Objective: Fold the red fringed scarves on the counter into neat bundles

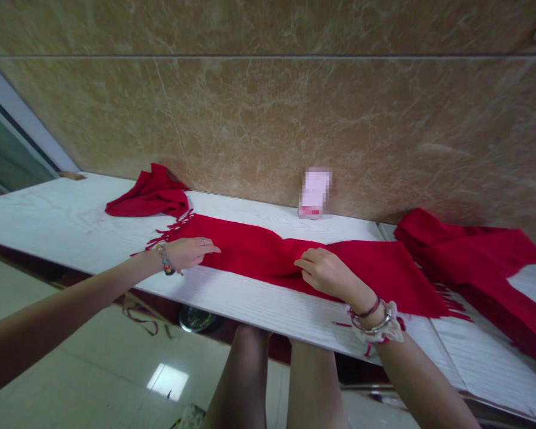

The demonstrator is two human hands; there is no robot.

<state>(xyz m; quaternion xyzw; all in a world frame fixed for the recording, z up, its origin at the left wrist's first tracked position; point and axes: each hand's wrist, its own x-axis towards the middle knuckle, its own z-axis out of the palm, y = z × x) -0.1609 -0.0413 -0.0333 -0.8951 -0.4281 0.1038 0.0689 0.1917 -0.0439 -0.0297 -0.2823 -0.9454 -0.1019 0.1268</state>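
Note:
A red fringed scarf (245, 243) lies stretched lengthwise on the white wood-grain shelf, with fringe showing at both ends. My left hand (189, 252) rests over its left part near the front edge, fingers stretched out and pointing right. Around the scarf's middle, my right hand (320, 271) has its fingers bent and pressed together on the cloth, which ripples beside it. The fingertips of my right hand are partly hidden. Each wrist wears bracelets, and a light frilly band circles the right one.
A crumpled red cloth (154, 196) sits at the shelf's back left. More folded red cloth (464, 256) lies at the right, close to the scarf's fringe. A blurred pink-white upright object (315, 192) leans by the marble wall. Below the shelf (40, 208) is a round metal bowl (196, 320).

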